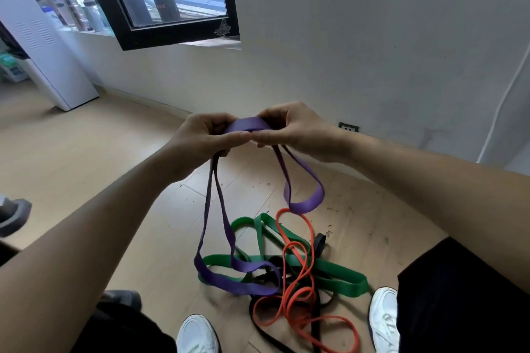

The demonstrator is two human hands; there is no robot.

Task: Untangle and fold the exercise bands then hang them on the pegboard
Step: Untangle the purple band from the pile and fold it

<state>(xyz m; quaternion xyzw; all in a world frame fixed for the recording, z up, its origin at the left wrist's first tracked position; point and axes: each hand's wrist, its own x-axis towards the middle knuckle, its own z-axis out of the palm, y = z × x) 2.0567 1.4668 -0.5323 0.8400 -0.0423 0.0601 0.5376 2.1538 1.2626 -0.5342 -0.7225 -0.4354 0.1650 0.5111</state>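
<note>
My left hand (200,139) and my right hand (295,130) meet in front of me, and both grip the top of a purple exercise band (251,125). One long purple loop hangs from the left hand down to the floor. A shorter purple loop hangs under the right hand. Below on the wooden floor lies a tangle of a green band (338,275), an orange band (304,306) and a black band (319,242). The purple band's lower end rests on this pile. No pegboard is in view.
My white shoes (198,335) stand at the pile's near edge. A white wall with a socket (348,127) is ahead, a black-framed window (172,6) at upper left, a white appliance (43,46) at far left and a white cable (504,97) at right.
</note>
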